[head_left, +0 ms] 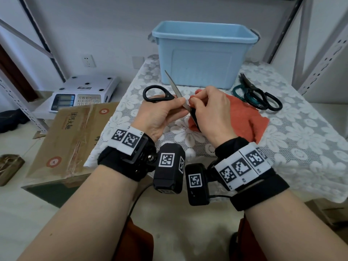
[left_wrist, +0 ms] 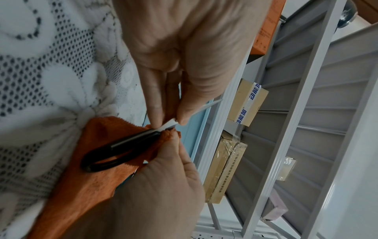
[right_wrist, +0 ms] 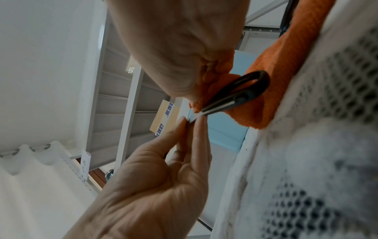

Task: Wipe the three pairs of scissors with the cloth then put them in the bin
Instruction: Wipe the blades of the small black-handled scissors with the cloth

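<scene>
A pair of black-handled scissors [head_left: 158, 94] is held spread apart above the table, one blade [head_left: 171, 81] pointing up toward the blue bin [head_left: 203, 53]. My left hand [head_left: 180, 102] pinches the other blade near the pivot between thumb and fingers. My right hand [head_left: 194, 99] pinches a fold of the orange cloth [head_left: 244, 117] around that same blade, just beside the left fingertips. The second handle loop [left_wrist: 114, 153] hangs below against the cloth. In the right wrist view that handle loop [right_wrist: 245, 90] is seen too. Two more pairs, teal-handled [head_left: 243, 93] and black-handled [head_left: 272, 103], lie crossed on the table's right.
A white lace tablecloth [head_left: 282, 147] covers the table. Left of it, lower down, are a weighing scale [head_left: 82, 91] and a flat cardboard box [head_left: 71, 136]. Grey metal shelving [left_wrist: 296, 113] holding boxes surrounds the table.
</scene>
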